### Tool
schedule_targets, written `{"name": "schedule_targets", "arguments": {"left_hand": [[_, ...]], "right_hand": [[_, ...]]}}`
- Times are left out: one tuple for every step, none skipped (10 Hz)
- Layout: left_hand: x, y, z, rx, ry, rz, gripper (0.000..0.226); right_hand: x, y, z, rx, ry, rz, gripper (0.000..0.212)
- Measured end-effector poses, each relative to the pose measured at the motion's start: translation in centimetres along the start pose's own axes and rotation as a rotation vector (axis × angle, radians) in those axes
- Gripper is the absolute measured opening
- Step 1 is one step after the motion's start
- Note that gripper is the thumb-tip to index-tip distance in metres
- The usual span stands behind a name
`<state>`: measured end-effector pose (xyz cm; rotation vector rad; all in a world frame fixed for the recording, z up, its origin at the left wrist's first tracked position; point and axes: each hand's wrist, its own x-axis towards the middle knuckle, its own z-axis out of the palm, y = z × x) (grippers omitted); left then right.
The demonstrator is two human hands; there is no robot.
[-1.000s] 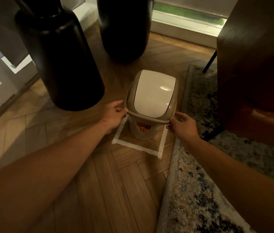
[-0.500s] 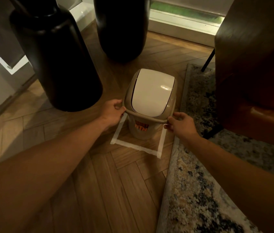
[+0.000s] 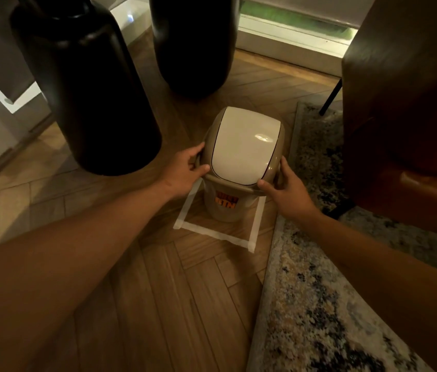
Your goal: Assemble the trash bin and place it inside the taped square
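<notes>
The beige plastic trash bin with cream swing lid (image 3: 241, 157) stands upright on the wooden floor (image 3: 144, 304) inside the white taped square (image 3: 217, 233). The left hand (image 3: 185, 170) at 9 o'clock and right hand (image 3: 284, 185) at 3 o'clock each close their grip on the lid rim, likely to seat the lid and steady the bin.

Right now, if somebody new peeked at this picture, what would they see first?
First the small beige bin with its pale lid, in the middle of the floor, with the left hand and right hand gripping its sides. It stands in a white tape square on the wood. Behind loom two tall black vases, and a patterned rug lies on the right.
</notes>
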<state>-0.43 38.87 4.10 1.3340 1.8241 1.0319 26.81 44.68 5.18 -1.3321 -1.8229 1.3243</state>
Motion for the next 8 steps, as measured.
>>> {"name": "schedule_targets", "arguments": {"left_hand": [[0.04,-1.13,0.09,0.046,-0.015,0.003,0.074],[0.32,-1.69,0.12,0.056,-0.002,0.017,0.075],[0.6,-1.79,0.12,0.045,-0.009,0.011,0.076],[0.57,-1.73,0.11,0.044,-0.01,0.006,0.076],[0.48,-1.66,0.09,0.043,-0.003,0.006,0.075],[0.77,-2.0,0.18,0.042,-0.003,0.005,0.075],[0.41,-1.84,0.2,0.042,-0.007,0.031,0.074],[0.53,-1.49,0.36,0.042,-0.012,0.053,0.074]], "right_hand": [[0.17,0.53,0.25,-0.04,0.007,-0.004,0.097],[0.42,0.61,0.26,-0.045,0.013,0.012,0.098],[0.57,0.73,0.39,-0.076,0.027,0.009,0.098],[0.64,0.81,0.42,-0.105,0.05,0.004,0.098],[0.52,0.73,0.48,-0.107,0.055,-0.002,0.097],[0.53,0.78,0.51,-0.112,0.05,0.006,0.097],[0.26,0.52,0.51,-0.114,0.054,0.015,0.098],[0.31,-0.18,0.56,-0.091,0.064,-0.017,0.096]]}}
